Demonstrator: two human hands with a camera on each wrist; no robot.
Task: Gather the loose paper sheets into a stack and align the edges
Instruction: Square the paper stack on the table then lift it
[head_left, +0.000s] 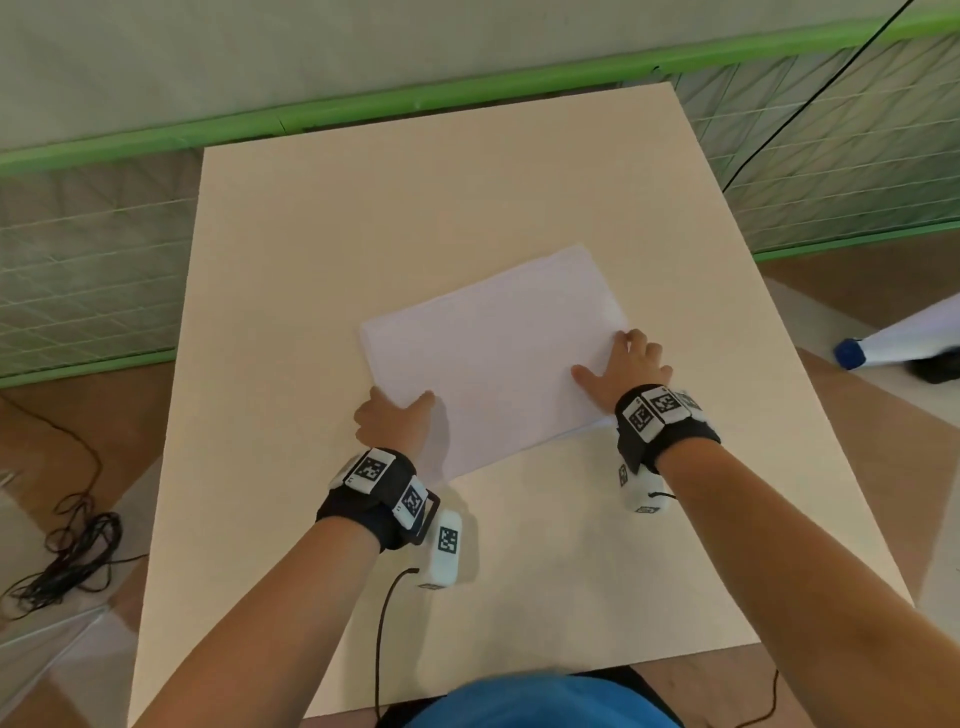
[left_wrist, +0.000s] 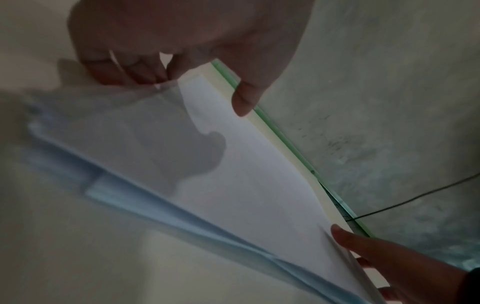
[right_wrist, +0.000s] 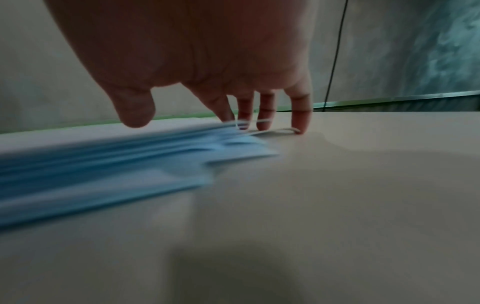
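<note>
A stack of white paper sheets (head_left: 493, 353) lies askew on the beige table (head_left: 311, 234). My left hand (head_left: 402, 410) grips its near-left corner, thumb on top and fingers curled at the edge. In the left wrist view that corner of the paper (left_wrist: 246, 174) is raised slightly under the left hand (left_wrist: 192, 90). My right hand (head_left: 613, 358) rests at the stack's right edge, thumb on the top sheet. In the right wrist view its fingertips (right_wrist: 298, 125) stand straight against the fanned, uneven sheet edges (right_wrist: 103, 156).
A green-framed mesh fence (head_left: 93, 270) runs along the table's far and left sides. Black cables (head_left: 67, 551) lie on the floor at the left. A white object with a blue cap (head_left: 852, 353) lies on the floor at the right.
</note>
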